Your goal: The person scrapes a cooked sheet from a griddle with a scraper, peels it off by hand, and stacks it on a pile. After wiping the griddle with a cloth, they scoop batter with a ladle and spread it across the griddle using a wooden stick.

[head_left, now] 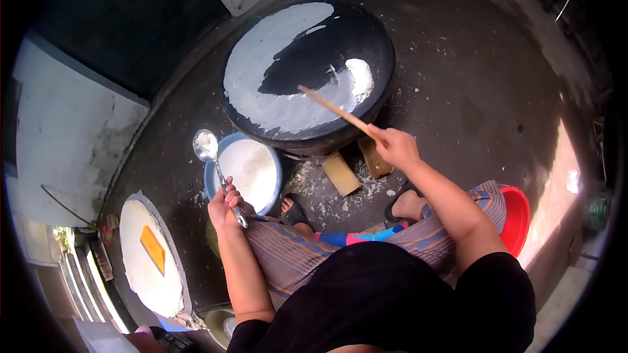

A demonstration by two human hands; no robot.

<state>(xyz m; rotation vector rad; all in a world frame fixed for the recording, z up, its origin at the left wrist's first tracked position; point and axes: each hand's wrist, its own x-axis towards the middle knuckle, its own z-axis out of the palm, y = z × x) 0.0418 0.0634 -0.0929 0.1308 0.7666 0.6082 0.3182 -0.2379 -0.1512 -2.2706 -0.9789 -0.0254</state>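
My right hand (396, 146) is closed around the end of a wooden stick (337, 110). The stick's far tip is over a large round black griddle (275, 133). White batter (258, 85) is spread on the griddle in a broad curved band, with a thicker patch (358, 80) near its right side. In my left hand (226, 204) is a metal ladle (205, 146), held by its handle with white batter in its bowl. The ladle is beside and partly above a blue basin (277, 186) that holds white batter.
At left lies a stack of thin white flat sheets (140, 274) with an orange flat piece (153, 249) on top. Two bricks (341, 174) sit below the griddle's near edge. A red basin (516, 221) stands at right. White crumbs lie scattered across the dark floor.
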